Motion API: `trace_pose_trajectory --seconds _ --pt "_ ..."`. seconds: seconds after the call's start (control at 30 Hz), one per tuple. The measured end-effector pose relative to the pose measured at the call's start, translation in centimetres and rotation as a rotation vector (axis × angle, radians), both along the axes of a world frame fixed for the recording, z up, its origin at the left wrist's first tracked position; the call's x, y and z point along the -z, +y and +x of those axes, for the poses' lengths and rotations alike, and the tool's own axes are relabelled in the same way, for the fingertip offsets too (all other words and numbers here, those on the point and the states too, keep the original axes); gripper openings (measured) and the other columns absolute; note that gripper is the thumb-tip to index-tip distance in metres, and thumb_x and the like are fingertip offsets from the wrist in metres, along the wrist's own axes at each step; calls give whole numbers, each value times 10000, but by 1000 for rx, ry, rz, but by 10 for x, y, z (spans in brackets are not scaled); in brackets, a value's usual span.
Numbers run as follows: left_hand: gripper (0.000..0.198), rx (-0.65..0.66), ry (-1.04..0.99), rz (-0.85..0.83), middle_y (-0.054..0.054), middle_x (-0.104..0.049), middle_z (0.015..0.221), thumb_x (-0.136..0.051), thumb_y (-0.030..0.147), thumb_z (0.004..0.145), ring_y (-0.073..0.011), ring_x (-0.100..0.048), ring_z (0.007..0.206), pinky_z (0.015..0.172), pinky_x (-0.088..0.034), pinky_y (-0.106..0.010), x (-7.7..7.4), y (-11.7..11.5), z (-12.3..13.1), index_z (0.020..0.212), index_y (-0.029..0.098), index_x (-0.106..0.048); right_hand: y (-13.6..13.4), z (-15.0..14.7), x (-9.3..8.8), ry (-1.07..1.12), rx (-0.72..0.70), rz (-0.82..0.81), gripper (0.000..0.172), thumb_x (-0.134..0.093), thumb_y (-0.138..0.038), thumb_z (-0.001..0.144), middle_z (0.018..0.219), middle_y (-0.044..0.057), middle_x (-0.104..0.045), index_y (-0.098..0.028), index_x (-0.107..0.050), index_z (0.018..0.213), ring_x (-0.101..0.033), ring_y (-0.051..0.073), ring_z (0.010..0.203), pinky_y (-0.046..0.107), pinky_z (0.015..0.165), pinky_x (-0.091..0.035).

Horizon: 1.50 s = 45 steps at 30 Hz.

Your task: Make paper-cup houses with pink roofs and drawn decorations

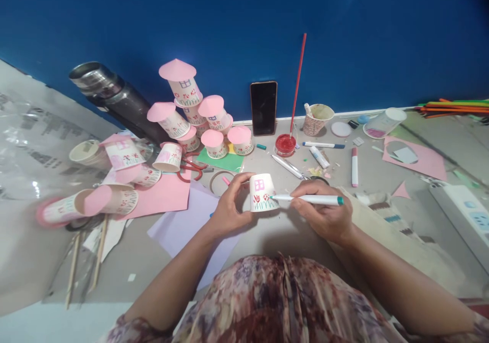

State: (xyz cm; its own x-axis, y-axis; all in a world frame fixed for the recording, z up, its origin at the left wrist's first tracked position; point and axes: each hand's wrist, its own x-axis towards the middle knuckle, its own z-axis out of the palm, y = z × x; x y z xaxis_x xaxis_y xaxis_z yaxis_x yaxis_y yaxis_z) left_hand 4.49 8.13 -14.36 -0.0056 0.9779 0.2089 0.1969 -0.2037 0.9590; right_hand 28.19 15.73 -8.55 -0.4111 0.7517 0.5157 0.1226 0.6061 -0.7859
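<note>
A white paper cup (263,193), upside down, bears a pink window, red flowers and green grass strokes. My left hand (234,203) is closed round its left side. In my right hand (326,213) is a white marker with a green end (317,199), gripped like a pen, its tip at the cup's right side by the flowers. Beyond the left hand stand decorated cups with pink paper roofs (178,70), some stacked. More decorated cups (124,153) lie or lean at the left.
A phone (263,109) leans on the blue wall beside a red paint pot (285,145) holding a tall red stick. Purple paper (179,221) lies under the left forearm. A dark flask (122,98) stands back left, a power strip (468,210) at right.
</note>
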Motion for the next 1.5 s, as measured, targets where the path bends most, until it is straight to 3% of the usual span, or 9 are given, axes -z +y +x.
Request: trace_pose_trajectory --seconds 0.53,1.5 --pt "817 18 55 23 -123 -535 1429 -796 110 686 -337 -530 1370 1135 -496 -466 -6 -1 1 1444 270 -537 0 -2 1 -80 -22 -3 107 -692 -228 875 710 25 -784 -232 -760 793 -684 162 554 268 588 -561" --pt "807 23 66 5 -121 -539 1418 -782 88 672 -325 -532 1358 1137 -488 -469 -5 -1 0 1422 268 -545 2 0 1 -123 -46 -25 144 -667 -219 890 684 19 -763 -229 -739 765 -678 158 566 263 582 -539"
